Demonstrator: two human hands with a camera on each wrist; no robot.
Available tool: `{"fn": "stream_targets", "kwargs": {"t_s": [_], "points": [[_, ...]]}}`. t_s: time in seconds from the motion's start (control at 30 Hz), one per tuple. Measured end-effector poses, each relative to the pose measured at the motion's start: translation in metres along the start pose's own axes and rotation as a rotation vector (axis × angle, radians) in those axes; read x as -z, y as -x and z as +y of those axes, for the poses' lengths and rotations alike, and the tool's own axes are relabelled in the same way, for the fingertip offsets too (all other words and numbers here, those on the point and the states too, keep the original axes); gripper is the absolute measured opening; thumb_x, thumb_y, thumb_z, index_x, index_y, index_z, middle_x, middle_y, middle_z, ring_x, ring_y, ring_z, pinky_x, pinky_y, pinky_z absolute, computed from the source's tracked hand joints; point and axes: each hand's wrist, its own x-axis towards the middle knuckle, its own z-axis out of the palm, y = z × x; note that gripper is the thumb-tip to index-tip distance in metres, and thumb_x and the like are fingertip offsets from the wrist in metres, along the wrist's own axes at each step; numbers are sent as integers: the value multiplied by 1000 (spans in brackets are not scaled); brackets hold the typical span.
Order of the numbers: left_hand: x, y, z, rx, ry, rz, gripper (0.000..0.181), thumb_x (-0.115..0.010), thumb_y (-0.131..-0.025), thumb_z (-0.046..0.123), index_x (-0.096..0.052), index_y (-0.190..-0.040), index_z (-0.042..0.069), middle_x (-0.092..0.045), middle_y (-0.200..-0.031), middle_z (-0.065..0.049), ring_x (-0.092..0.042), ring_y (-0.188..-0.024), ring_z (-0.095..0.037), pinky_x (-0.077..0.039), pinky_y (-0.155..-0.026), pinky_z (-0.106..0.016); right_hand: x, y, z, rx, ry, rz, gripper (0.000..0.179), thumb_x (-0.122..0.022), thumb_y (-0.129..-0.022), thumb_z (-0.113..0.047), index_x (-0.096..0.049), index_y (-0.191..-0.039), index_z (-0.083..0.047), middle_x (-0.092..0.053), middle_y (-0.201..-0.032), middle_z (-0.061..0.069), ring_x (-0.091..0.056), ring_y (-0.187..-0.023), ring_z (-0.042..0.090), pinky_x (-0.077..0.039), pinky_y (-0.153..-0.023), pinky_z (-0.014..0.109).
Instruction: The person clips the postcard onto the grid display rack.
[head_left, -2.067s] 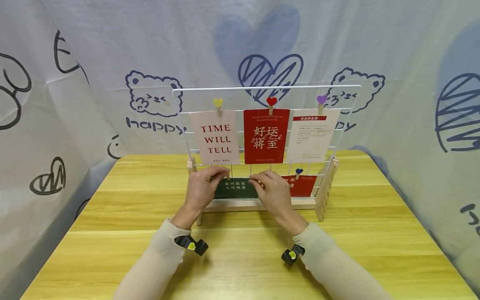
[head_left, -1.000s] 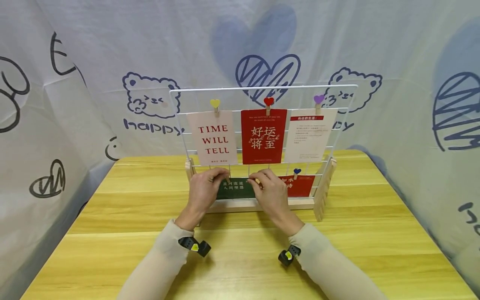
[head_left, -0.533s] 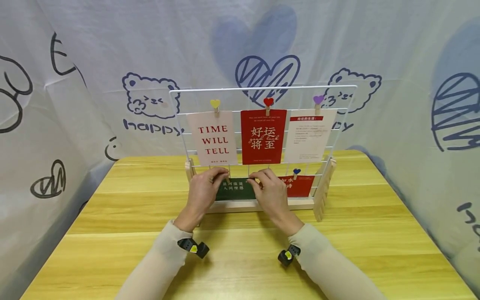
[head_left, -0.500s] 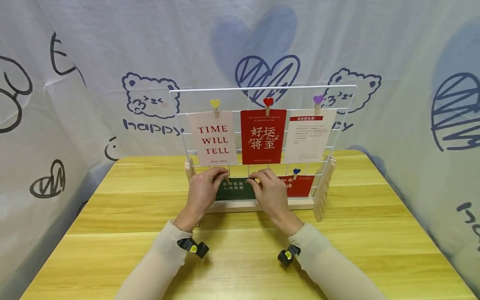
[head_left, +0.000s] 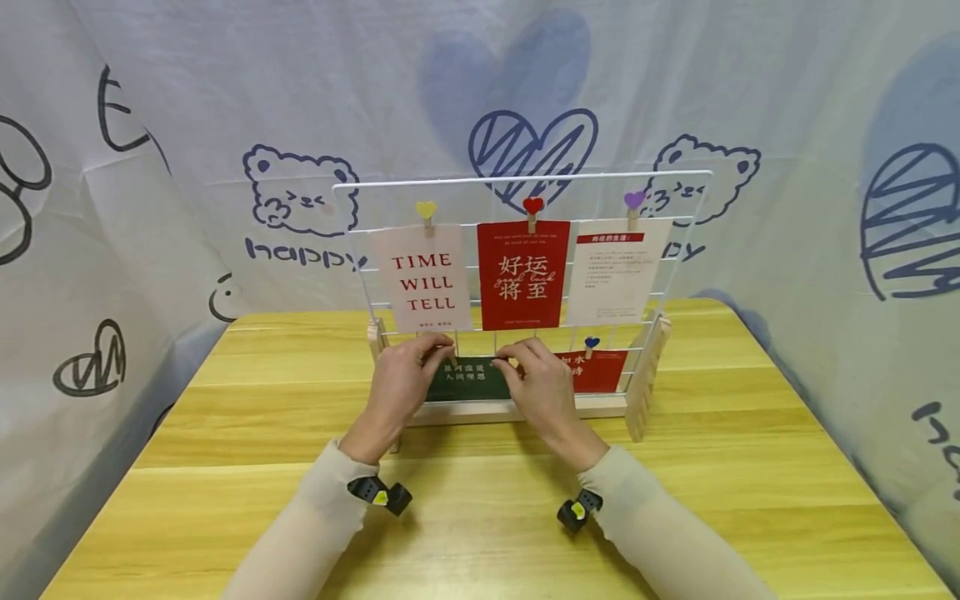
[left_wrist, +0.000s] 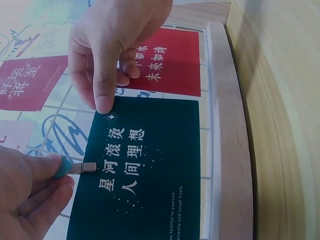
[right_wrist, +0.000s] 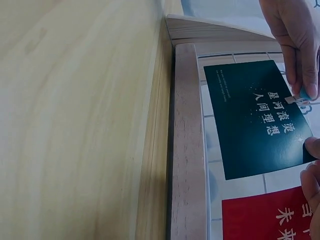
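My left hand (head_left: 401, 379) pinches the teal head of a small wooden clothespin (left_wrist: 86, 167), whose jaws sit over the top edge of a dark green card (head_left: 472, 390). White Chinese characters are printed on the card. With thumb and fingers, my right hand (head_left: 543, 383) pinches the card's upper right corner; in the left wrist view its thumb lies flat on the card's face. The card stands against the lower part of a white wire grid (head_left: 525, 177). Right of it hangs a red card (head_left: 603, 372) under a blue heart clothespin (head_left: 592, 342), partly covered by my right hand.
Above hang a pink card (head_left: 422, 279), a red card (head_left: 523, 300) and a white card (head_left: 617, 283), each under a heart clothespin. The grid stands in a wooden base (head_left: 600, 407) on the wooden table (head_left: 480, 508). A printed cloth (head_left: 420, 100) hangs behind.
Both hands keep their hold on the clothespin and the green card. The grid's upper left corner has shifted slightly left and down in the head view.
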Motion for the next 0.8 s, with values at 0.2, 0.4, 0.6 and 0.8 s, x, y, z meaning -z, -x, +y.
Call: {"fn": "stream_targets", "kwargs": {"t_s": [0.2,0.4,0.6,0.8], "points": [[5,4,-2,-9,27,-16,7,-73,-89,13,-74,-93,8,-74,-89,-6,-71,-77,-17,-58,-66,-34,0,0,0,4,-8,-19,10,-80,-83,-13,-73,-91,-10,-66,-85,2,-61,-68,14,-46,-51,27],[11,7,-1,-3,30,-40,9,-73,-89,15,-73,-95,7,-74,-89,-5,-71,-75,-16,-58,-65,-33,3,2,1,7,-16,-35,9,-77,-86,-14,-73,-92,-9,-65,-86,2,-59,-67,12,-48,-53,25],[15,11,-1,9,39,-59,11,-73,-89,16,-73,-95,7,-73,-89,-5,-70,-73,-15,-58,-64,-31,8,3,2,13,-30,-34,8,-76,-86,-11,-73,-93,-7,-67,-86,2,-61,-70,14,-52,-57,26],[21,14,0,-8,18,-85,11,-76,-87,17,-73,-94,8,-73,-85,-2,-68,-71,-12,-57,-63,-29,13,4,3,18,-38,-35,10,-77,-86,-10,-73,-94,-7,-68,-87,3,-61,-69,13,-53,-59,26]]}}
